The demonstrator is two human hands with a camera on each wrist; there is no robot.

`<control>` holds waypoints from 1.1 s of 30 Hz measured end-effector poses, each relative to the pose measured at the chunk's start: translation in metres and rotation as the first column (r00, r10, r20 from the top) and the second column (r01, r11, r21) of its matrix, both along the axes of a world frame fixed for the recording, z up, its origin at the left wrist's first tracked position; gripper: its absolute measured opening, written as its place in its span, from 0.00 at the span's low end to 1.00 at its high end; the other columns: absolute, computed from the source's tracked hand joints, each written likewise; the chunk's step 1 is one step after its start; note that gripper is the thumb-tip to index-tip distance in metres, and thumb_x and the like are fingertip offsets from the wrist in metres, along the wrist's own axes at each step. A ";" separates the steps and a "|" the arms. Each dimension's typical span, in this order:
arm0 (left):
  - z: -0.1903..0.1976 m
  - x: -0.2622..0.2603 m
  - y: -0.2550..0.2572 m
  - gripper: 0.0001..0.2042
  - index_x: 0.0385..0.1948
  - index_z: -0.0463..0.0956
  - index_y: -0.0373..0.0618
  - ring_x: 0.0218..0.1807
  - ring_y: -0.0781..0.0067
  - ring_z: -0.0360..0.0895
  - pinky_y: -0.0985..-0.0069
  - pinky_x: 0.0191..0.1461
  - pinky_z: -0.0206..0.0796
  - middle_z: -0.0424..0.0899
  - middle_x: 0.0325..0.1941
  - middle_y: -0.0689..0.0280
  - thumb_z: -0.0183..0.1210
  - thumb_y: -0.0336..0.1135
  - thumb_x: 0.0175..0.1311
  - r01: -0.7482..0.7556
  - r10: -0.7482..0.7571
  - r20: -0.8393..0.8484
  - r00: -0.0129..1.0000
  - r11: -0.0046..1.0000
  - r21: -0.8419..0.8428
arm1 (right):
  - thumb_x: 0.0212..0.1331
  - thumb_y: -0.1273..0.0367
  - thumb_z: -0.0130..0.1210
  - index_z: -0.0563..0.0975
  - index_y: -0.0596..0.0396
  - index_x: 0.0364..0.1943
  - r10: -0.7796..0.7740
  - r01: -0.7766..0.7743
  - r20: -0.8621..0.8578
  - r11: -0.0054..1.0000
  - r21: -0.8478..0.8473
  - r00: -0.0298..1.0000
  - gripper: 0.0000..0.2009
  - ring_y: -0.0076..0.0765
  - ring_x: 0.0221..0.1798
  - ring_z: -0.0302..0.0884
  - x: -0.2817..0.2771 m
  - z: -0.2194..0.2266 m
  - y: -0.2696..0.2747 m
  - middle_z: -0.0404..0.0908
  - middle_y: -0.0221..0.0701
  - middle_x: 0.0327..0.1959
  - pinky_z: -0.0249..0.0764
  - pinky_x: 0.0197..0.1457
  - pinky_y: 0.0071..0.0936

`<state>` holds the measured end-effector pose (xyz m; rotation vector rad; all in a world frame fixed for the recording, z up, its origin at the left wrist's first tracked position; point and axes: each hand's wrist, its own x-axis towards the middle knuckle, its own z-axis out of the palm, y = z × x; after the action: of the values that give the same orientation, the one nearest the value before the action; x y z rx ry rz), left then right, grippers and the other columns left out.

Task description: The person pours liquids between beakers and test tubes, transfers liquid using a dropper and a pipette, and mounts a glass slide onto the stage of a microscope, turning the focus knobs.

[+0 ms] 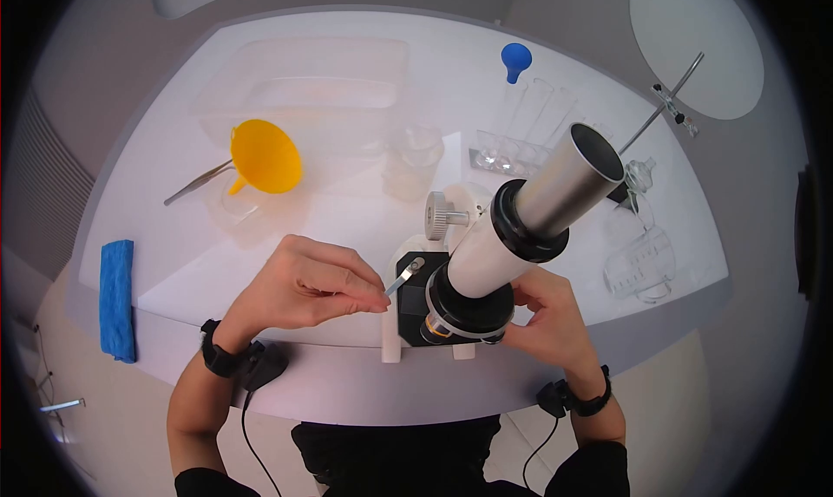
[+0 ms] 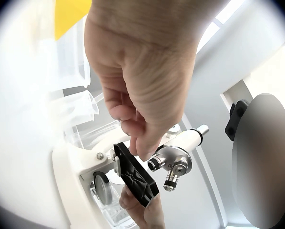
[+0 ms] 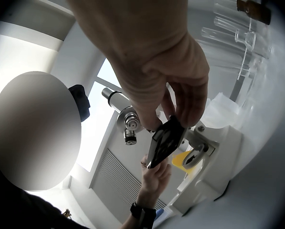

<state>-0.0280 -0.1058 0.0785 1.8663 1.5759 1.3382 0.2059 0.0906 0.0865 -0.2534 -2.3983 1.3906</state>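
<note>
A white microscope stands in front of me, its silver eyepiece tube leaning toward the upper right. My left hand is at the left of the black stage, thumb and fingers pinching the free end of the metal stage clip. On the other side, my right hand holds the stage's edge between thumb and fingers; the microscope tube partly hides its fingertips in the head view. From below, the left wrist view shows the stage's ribbed underside beside the objective lenses.
A yellow funnel, tweezers and a clear plastic tub lie beyond my left hand. A folded blue cloth is far left. Test tubes in a rack, a blue rubber bulb and a glass beaker stand right.
</note>
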 end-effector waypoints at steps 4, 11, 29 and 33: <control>0.000 0.007 0.001 0.07 0.33 0.87 0.47 0.30 0.73 0.82 0.80 0.32 0.71 0.85 0.32 0.68 0.67 0.24 0.52 0.044 -0.044 0.024 0.999 0.999 -0.010 | 0.48 0.78 0.64 0.81 0.61 0.41 -0.010 0.011 0.009 0.998 -0.064 1.000 0.13 0.24 0.34 0.82 0.000 0.001 -0.002 0.79 0.30 0.33 0.79 0.42 0.21; 0.000 0.013 0.002 0.06 0.34 0.87 0.45 0.31 0.73 0.80 0.79 0.33 0.70 0.83 0.31 0.67 0.68 0.26 0.54 0.090 -0.081 0.142 0.987 0.994 -0.065 | 0.48 0.79 0.64 0.81 0.62 0.41 -0.017 0.020 0.027 0.990 -0.139 1.000 0.14 0.22 0.34 0.80 -0.002 -0.002 -0.004 0.79 0.29 0.33 0.79 0.42 0.21; -0.001 0.034 0.003 0.06 0.32 0.87 0.49 0.23 0.89 0.66 0.89 0.23 0.58 0.73 0.44 0.72 0.71 0.29 0.52 -0.133 0.185 0.329 0.926 0.975 -0.176 | 0.56 0.81 0.60 0.78 0.59 0.45 -0.068 0.046 -0.071 0.960 -0.276 0.995 0.12 0.18 0.33 0.74 0.003 -0.016 -0.010 0.78 0.26 0.31 0.72 0.41 0.20; 0.001 0.037 0.001 0.06 0.32 0.86 0.49 0.23 0.89 0.67 0.89 0.23 0.59 0.73 0.44 0.71 0.70 0.28 0.53 -0.151 0.195 0.334 0.922 0.977 -0.154 | 0.59 0.80 0.59 0.75 0.61 0.46 -0.108 0.083 -0.055 0.935 -0.345 0.993 0.12 0.18 0.35 0.75 0.003 -0.014 -0.012 0.78 0.26 0.32 0.73 0.43 0.20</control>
<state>0.0087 -0.1043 0.0791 1.3508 1.6195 1.5077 0.2090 0.0789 0.0726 -0.3947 -2.0442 1.7345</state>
